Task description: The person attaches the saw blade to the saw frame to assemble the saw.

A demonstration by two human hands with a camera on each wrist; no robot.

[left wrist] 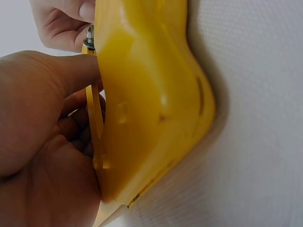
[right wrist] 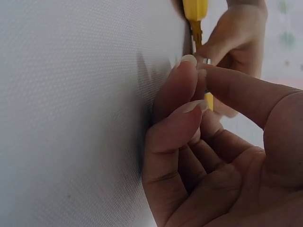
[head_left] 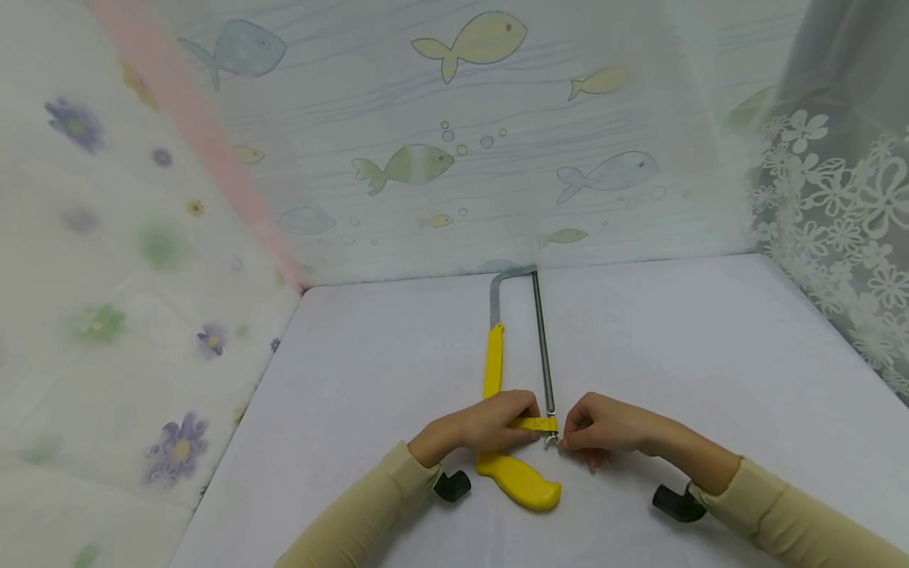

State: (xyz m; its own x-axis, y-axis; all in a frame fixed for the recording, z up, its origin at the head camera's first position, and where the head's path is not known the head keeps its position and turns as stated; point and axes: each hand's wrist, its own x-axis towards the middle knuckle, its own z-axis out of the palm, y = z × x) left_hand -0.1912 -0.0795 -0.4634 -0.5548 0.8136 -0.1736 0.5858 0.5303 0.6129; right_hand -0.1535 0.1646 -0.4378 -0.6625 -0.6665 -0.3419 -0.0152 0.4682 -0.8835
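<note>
Two bare hands met at the near end of a yellow-framed hacksaw with a grey metal bow (head_left: 495, 308), which lay on a table covered in white textured cloth (head_left: 675, 339). Its rounded yellow handle (head_left: 529, 483) was nearest the person, and its straight dark blade (head_left: 543, 347) ran along the right side. The left hand (head_left: 493, 420) was closed on the yellow frame by the short yellow bracket (head_left: 545, 424), partly covering both. Just beside it, the right hand (head_left: 614, 426) had thumb and forefinger drawn together, pinching at a small silvery wing nut (head_left: 551, 442); the fingertips themselves hid how much of it they had. At the left wrist, the saw's bulky yellow end stood in front of much of the grip.

A stubby black cylinder (head_left: 453, 486) jutted out beside the left beige sleeve (head_left: 362, 505), another beside the right. Close behind the saw's far tip hung a pale backdrop printed with fish (head_left: 497, 118), flanked by white flowered fabric (head_left: 106, 276) with a pink band (head_left: 199, 150) and, opposite, a sheer lace-flowered curtain (head_left: 873, 213).
</note>
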